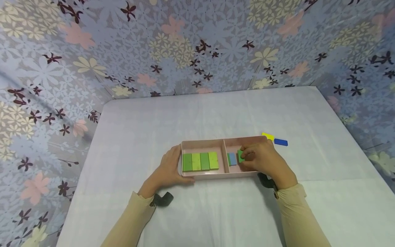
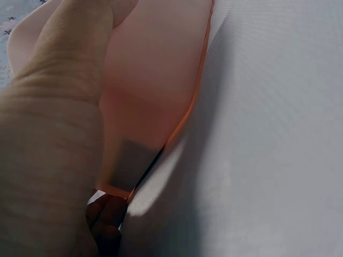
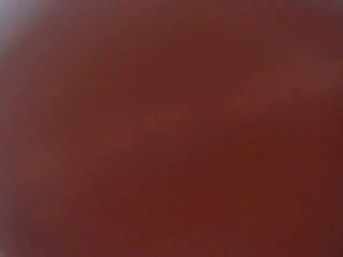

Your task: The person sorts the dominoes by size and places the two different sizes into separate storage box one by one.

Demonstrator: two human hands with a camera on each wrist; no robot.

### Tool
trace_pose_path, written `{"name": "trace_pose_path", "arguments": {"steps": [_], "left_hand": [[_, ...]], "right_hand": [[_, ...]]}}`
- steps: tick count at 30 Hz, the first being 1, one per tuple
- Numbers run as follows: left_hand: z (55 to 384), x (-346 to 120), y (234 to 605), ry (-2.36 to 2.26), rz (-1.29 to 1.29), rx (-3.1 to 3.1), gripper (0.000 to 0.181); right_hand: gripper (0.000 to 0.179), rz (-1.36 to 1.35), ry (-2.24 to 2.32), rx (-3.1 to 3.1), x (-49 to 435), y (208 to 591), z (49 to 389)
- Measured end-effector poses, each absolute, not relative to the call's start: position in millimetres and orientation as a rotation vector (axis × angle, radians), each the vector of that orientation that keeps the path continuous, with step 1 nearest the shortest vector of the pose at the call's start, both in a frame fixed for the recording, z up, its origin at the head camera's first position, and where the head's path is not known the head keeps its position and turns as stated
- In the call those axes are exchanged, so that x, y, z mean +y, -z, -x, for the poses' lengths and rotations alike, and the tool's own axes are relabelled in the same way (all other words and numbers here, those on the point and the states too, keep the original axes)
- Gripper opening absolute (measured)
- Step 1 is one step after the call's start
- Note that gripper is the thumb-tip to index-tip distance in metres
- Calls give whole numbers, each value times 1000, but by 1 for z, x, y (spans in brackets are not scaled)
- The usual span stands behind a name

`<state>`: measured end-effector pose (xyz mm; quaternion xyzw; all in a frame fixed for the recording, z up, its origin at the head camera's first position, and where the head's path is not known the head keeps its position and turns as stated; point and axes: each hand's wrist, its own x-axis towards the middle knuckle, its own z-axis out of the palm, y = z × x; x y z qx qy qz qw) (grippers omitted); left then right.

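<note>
A pale pink box [image 1: 203, 177] with two compartments sits on the table. My left hand [image 1: 168, 168] grips its left end, thumb along the front wall; in the left wrist view the thumb lies against the pink wall [image 2: 155, 69]. Inside the right compartment, my right hand [image 1: 262, 157] pinches a green block [image 1: 239, 156] between thumb and fingers. Left of that block are a light blue block [image 1: 232, 159] and a narrow green one [image 1: 228, 159]. Side by side in the left compartment lie green blocks [image 1: 187, 162] and yellow-green blocks [image 1: 196, 162]. The right wrist view is only a dark red blur.
Behind the box's right end, a yellow block [image 1: 267, 136] and a dark blue block [image 1: 280, 142] lie on the white-covered table [image 1: 197, 116]. Flower-patterned cloth [image 1: 197, 44] hangs at the back and both sides.
</note>
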<state>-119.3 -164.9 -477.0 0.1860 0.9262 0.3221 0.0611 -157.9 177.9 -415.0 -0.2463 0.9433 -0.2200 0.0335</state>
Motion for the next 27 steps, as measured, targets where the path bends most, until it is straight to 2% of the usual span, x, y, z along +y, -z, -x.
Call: {"name": "trace_pose_path", "arguments": {"steps": [27], "left_hand": [[120, -163, 475, -1003, -553, 2802, 125]], "right_hand": [[11, 682, 610, 2824, 171, 416, 164]]}}
